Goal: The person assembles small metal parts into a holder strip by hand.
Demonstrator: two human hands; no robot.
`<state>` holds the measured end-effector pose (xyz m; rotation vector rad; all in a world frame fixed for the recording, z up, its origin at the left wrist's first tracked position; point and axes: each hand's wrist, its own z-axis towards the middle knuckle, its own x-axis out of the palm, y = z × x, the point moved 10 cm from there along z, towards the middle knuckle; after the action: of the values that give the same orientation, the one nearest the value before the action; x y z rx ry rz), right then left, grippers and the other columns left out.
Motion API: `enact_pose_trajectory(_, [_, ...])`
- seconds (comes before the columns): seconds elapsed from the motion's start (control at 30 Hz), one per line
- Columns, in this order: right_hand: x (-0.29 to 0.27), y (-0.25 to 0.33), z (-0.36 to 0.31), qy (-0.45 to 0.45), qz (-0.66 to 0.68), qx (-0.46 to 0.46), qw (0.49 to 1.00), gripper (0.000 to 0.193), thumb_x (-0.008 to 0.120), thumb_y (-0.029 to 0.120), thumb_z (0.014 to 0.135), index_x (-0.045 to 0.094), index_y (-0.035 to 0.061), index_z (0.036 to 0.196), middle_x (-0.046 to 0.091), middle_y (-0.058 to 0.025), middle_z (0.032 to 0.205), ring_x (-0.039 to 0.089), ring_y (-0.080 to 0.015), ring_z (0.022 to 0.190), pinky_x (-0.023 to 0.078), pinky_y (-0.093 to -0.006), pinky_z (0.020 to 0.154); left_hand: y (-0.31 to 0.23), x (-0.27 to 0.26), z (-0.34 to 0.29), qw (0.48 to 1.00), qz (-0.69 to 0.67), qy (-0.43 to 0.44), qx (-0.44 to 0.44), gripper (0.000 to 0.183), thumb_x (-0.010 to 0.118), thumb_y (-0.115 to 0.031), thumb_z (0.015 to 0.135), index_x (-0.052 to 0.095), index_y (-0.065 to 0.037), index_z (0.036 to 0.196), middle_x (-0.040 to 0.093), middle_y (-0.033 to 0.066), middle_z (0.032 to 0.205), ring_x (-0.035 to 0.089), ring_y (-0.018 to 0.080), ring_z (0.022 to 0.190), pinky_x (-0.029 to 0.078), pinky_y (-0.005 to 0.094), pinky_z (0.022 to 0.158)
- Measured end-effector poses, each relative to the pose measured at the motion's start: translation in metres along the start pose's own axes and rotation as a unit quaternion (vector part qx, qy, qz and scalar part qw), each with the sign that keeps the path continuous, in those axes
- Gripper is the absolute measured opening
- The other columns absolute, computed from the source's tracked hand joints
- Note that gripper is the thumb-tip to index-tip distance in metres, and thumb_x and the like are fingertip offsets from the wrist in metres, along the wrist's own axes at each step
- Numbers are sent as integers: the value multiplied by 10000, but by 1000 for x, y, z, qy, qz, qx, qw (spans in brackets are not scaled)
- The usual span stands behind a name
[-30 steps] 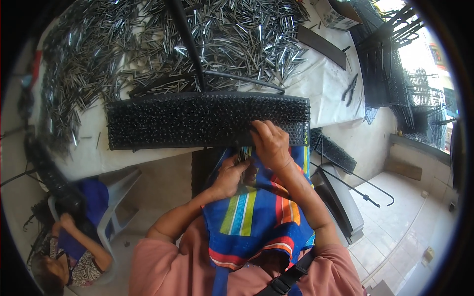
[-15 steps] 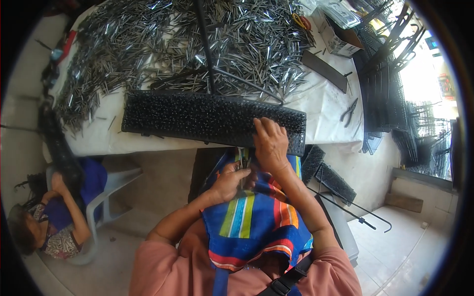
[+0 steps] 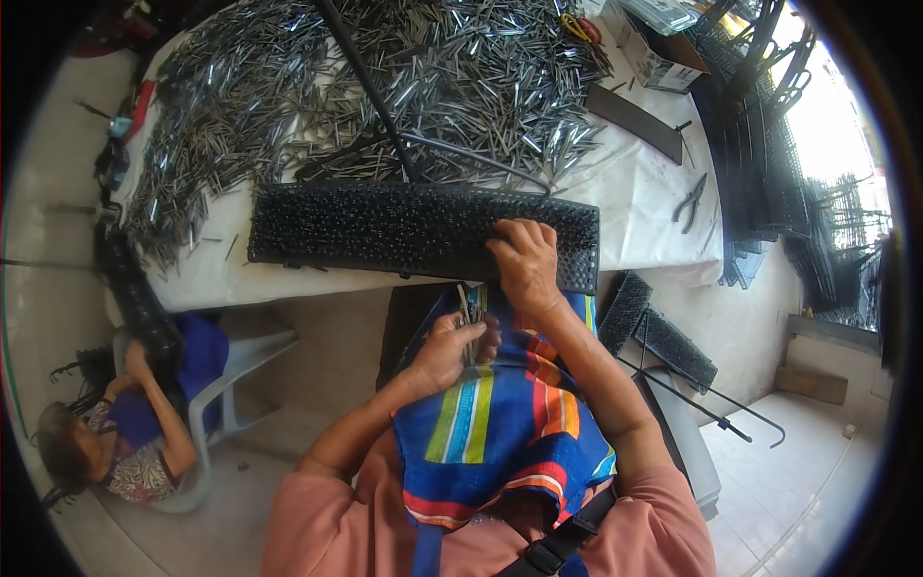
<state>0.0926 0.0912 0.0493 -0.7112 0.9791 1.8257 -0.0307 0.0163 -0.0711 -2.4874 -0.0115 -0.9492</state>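
At the near edge of the white table point(image 3: 654, 221) sits a long black panel point(image 3: 385, 226), densely bristled, with holes showing toward its right end. The left hand point(image 3: 444, 354) is clamped on thin metal strips point(image 3: 468, 306); the right hand point(image 3: 527, 267), apart from it, curls over the panel, its grip impossible to tell. Marks on a box point(image 3: 638, 53) are too small to read.

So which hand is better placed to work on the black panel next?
Probably the right hand: it's at the bristly black panel, while the left hand holds thin metal strips.
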Motion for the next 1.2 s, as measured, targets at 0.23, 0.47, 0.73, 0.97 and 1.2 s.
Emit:
enact_pose_trajectory(0.23, [4, 5, 2, 10, 23, 1, 1000, 180, 627, 60, 705, 642, 82, 883, 617, -71, 1030, 584, -262, 980, 394, -403, 856, 0, -9, 3, 1000, -17, -8, -11, 169, 548, -77, 925, 578, 3, 1071, 648, 111, 858, 640, 197, 728, 541, 310, 662])
enact_pose_trajectory(0.47, [4, 0, 1, -9, 21, 22, 1000, 162, 654, 105, 703, 630, 93, 863, 612, -43, 1043, 568, -235, 1004, 379, -404, 877, -3, -9, 6, 1000, -13, -7, -13, 161, 549, -76, 925, 580, -1, 1063, 650, 110, 855, 638, 193, 724, 540, 307, 659])
enact_pose_trajectory(0.73, [4, 10, 5, 2, 7, -20, 1000, 198, 634, 139, 675, 653, 104, 868, 613, -42, 1041, 567, -225, 1015, 391, -405, 879, -5, -10, 12, 1000, 1, 14, 7, 151, 537, -87, 937, 590, -11, 1056, 646, 98, 838, 608, 164, 689, 504, 270, 624])
enact_pose_trajectory(0.97, [2, 12, 3, 24, -14, -23, 999, 201, 602, 161, 682, 667, 107, 864, 609, -45, 1086, 575, -221, 1026, 401, -400, 897, -10, -2, 12, 1000, 13, 18, -8, 148, 514, -89, 940, 592, -6, 1034, 636, 91, 831, 595, 147, 684, 494, 262, 636])
enact_pose_trajectory(1.2, [10, 15, 13, 52, 32, -40, 997, 184, 614, 97, 678, 667, 73, 852, 626, -70, 1040, 595, -258, 950, 414, -420, 862, -12, -1, 13, 1000, 21, 20, 0, 155, 524, -92, 935, 600, -15, 1047, 642, 92, 836, 596, 150, 682, 492, 264, 631])
